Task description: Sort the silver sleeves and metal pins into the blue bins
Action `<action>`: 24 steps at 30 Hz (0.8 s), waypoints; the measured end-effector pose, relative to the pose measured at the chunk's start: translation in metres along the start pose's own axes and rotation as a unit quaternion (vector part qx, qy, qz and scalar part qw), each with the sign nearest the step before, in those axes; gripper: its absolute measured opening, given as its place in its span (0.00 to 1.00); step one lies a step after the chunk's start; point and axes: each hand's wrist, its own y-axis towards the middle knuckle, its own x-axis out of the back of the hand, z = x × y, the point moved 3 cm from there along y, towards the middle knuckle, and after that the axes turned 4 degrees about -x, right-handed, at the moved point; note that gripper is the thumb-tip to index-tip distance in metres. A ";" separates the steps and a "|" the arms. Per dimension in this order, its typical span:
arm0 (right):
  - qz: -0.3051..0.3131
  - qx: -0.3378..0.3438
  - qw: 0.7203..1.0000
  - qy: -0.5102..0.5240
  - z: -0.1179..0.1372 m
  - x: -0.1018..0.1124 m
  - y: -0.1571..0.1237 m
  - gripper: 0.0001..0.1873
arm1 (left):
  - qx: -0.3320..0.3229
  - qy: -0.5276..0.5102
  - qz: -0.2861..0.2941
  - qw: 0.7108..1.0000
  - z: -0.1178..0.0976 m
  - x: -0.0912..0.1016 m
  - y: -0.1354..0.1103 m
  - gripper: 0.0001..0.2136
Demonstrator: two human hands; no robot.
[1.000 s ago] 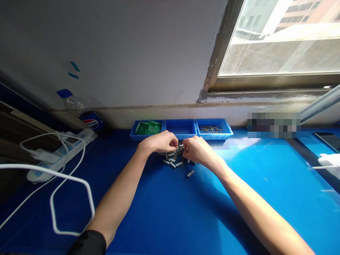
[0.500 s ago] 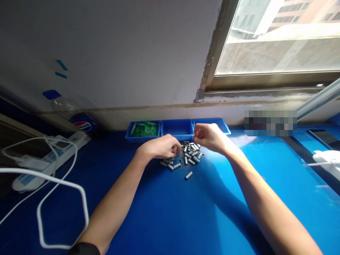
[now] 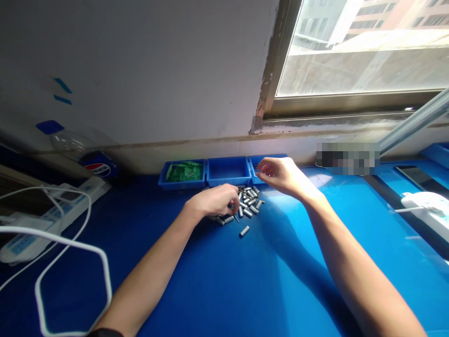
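A heap of small grey metal sleeves [image 3: 248, 204] lies on the blue table, one stray sleeve [image 3: 244, 230] a little nearer me. My left hand [image 3: 214, 201] rests on the heap's left side with fingers curled, pinching a thin dark pin among the sleeves. My right hand [image 3: 280, 173] is raised over the right blue bin [image 3: 253, 164], fingers curled in a loose pinch; what it holds is too small to make out. The middle blue bin [image 3: 228, 171] looks bare inside. The left blue bin [image 3: 182, 172] holds green parts.
A plastic bottle [image 3: 80, 152] lies against the wall at the left. A white power strip [image 3: 45, 220] and white cables [image 3: 70, 262] sit on the left of the table. A white device [image 3: 426, 208] is at the right edge. The window is above.
My right hand left the heap and rose back and right over the right bin. My left hand stayed at the heap. The view drifted, shifting everything leftward.
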 end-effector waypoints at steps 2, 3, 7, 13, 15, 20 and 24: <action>0.050 0.017 0.999 -0.013 0.001 0.003 -0.004 0.04 | 0.012 0.010 0.005 1.000 0.000 0.001 -0.001 0.07; 0.087 0.020 0.996 -0.024 0.001 0.003 -0.006 0.04 | 0.019 0.015 0.008 1.000 -0.001 0.002 -0.002 0.06; 0.175 0.007 0.983 -0.050 0.000 0.004 -0.014 0.06 | 0.030 0.004 -0.005 1.000 -0.004 0.013 -0.010 0.04; 0.237 0.010 0.969 0.065 0.006 0.000 -0.013 0.11 | 0.014 -0.109 -0.191 0.975 -0.013 0.039 -0.020 0.02; 0.256 -0.014 0.958 0.127 0.007 -0.004 -0.011 0.14 | 0.003 -0.112 -0.240 0.964 -0.015 0.044 -0.022 0.01; 0.244 -0.077 0.926 0.277 0.007 -0.015 -0.008 0.18 | -0.011 -0.106 -0.301 0.948 -0.014 0.043 -0.020 0.01; 0.195 -0.080 0.912 0.352 0.009 -0.020 -0.007 0.18 | -0.016 -0.095 -0.313 0.945 -0.013 0.037 -0.015 0.02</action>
